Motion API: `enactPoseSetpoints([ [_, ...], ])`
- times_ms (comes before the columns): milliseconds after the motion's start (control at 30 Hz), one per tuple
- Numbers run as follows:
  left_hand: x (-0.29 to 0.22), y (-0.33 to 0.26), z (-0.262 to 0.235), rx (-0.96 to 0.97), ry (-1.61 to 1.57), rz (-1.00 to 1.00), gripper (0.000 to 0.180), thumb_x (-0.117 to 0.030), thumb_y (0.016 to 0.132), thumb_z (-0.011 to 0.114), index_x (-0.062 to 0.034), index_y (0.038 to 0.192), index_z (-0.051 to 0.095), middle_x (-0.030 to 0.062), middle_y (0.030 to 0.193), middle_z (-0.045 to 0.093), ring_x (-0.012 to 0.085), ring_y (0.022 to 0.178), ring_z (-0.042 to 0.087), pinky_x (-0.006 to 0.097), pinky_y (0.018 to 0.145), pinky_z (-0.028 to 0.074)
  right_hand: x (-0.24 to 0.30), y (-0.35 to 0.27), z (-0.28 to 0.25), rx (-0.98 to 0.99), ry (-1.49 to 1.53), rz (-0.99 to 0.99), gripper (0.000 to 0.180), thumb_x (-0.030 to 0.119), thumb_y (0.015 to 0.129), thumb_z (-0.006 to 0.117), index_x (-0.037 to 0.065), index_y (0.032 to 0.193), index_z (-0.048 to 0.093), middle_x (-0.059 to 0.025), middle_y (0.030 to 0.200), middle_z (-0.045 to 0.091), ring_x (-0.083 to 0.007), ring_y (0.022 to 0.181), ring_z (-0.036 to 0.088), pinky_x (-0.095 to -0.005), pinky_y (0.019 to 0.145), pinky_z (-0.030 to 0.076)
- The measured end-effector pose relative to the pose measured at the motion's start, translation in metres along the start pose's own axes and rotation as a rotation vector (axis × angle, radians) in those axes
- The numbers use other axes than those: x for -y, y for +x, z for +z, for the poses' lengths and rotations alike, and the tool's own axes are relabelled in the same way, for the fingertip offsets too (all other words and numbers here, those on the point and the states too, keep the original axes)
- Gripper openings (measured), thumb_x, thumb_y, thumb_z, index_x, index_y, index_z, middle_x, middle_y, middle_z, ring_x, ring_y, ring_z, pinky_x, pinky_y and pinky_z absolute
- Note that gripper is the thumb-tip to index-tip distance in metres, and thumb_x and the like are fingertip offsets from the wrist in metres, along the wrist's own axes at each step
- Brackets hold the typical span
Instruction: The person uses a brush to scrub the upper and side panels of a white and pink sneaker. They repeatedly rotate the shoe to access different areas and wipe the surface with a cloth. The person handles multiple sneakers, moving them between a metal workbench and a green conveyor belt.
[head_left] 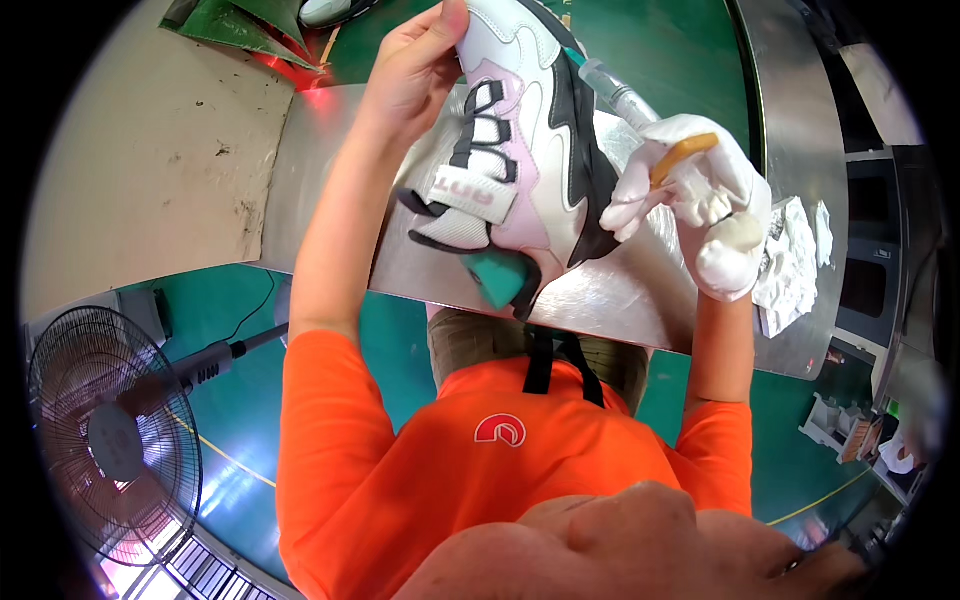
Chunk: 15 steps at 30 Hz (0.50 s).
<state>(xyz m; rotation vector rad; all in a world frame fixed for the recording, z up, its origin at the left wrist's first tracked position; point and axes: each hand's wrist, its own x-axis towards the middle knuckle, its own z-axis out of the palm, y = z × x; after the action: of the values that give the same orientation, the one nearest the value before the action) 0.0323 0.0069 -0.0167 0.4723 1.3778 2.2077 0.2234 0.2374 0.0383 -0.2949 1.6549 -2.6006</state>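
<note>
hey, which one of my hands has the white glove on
Your right hand, holding the clear syringe-like tool. Your left hand, holding the shoe near its toe, is bare.

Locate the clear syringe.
In the head view, the clear syringe is right of centre near the top, in the gloved right hand, its teal tip beside the shoe.

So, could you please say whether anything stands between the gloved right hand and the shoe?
Only the syringe-like tool held in the right hand stands between, its teal tip by the shoe; nothing else visible intervenes.
</note>
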Motion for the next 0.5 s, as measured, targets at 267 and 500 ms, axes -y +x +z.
enactPoseSetpoints([
  [267, -0.02, -0.1, 0.034, -0.233, 0.907, -0.386, 0.04, -0.039, 0.092, 0.061, -0.0025, 0.075, 0.063, -0.0019, 0.061, 0.055, 0.0039, 0.057, 0.049, 0.024, 0.051, 0.038, 0.011, -0.062, -0.036, -0.262, -0.125, -0.351, 0.078, 0.035, 0.074, 0.069, -0.007, 0.132, 0.038, -0.0232, 0.108, 0.055, -0.0389, 0.096, 0.061, -0.0476, 0.083, 0.053],
  [500, -0.06, -0.136, 0.118, 0.306, 1.609, 0.318, 0.039, -0.03, 0.079, 0.073, -0.0045, 0.107, 0.065, 0.0159, 0.088, 0.068, 0.0324, 0.077, 0.065, 0.039, 0.071, 0.051, -0.014, -0.129, -0.017, -0.818, -0.542, -0.63, 0.053, 0.009, 0.078, 0.057, -0.011, 0.125, 0.04, -0.0176, 0.103, 0.056, -0.031, 0.093, 0.064, -0.046, 0.086, 0.053],
])
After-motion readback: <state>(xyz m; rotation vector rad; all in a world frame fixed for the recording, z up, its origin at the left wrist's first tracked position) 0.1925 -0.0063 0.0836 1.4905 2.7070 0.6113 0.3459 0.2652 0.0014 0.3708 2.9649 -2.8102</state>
